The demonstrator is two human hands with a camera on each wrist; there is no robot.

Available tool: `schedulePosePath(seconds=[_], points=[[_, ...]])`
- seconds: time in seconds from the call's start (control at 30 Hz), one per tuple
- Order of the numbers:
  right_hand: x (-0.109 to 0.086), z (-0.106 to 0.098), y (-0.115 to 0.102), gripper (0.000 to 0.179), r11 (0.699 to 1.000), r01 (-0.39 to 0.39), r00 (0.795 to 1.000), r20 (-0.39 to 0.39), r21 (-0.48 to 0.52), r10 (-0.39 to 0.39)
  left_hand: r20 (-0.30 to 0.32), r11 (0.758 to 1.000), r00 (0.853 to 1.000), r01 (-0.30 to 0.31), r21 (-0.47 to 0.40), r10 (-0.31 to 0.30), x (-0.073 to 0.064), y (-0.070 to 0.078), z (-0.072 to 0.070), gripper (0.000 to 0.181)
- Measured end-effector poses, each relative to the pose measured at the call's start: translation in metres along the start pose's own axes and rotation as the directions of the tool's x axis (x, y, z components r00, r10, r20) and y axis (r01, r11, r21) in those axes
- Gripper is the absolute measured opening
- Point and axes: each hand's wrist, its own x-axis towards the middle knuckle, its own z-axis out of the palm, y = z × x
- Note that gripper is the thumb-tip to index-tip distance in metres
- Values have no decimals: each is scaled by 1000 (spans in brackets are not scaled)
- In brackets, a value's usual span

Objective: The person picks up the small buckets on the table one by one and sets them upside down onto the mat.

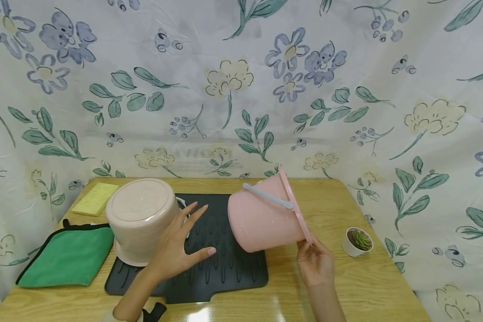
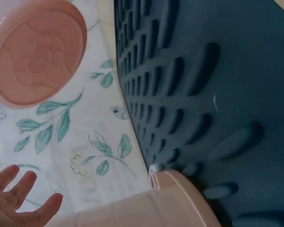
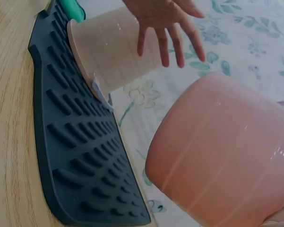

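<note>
My right hand (image 1: pixel 315 263) grips the rim of a pink bucket (image 1: pixel 261 219) and holds it tilted on its side above the right part of a dark ribbed drying mat (image 1: pixel 213 268). The bucket's light blue handle (image 1: pixel 267 197) lies against its wall. In the left wrist view the bucket's round base (image 2: pixel 40 59) shows a flower relief. Upside down on the mat's left part stands a beige bucket (image 1: pixel 141 219). My left hand (image 1: pixel 181 246) hovers in front of its right side, fingers spread, holding nothing. Only a sliver of the right hand shows in the right wrist view.
A green cloth (image 1: pixel 66 257) with black edging lies left of the mat, and a yellow sponge (image 1: pixel 95 199) sits behind it. A small potted succulent (image 1: pixel 357 241) stands at the table's right. A flowered curtain (image 1: pixel 241 89) closes off the back and sides.
</note>
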Motion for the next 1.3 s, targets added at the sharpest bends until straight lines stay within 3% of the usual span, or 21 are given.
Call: schedulePosePath(seconds=[0.4, 0.57, 0.73, 1.07, 1.2, 1.3], points=[[0, -3, 13, 15, 998, -12, 1000, 15, 59, 11, 53, 992, 998, 53, -117, -47, 5, 0, 6, 92], [-2, -6, 18, 15, 996, -7, 1000, -9, 91, 8, 80, 975, 995, 69, -211, -53, 5, -1, 10, 91], [-3, -9, 22, 17, 991, -30, 999, 23, 131, 27, 95, 956, 995, 69, -284, -44, 6, 0, 15, 91], [-5, -18, 29, 15, 980, -74, 996, 67, 185, 63, 77, 948, 996, 61, -312, -39, 8, -1, 21, 94], [-7, -19, 36, 16, 974, -105, 991, 101, 202, 86, 92, 922, 995, 74, -380, -42, 10, -1, 21, 97], [-9, -20, 41, 16, 968, -138, 984, 144, 210, 109, 111, 876, 993, 85, -474, -36, 11, -2, 22, 95]])
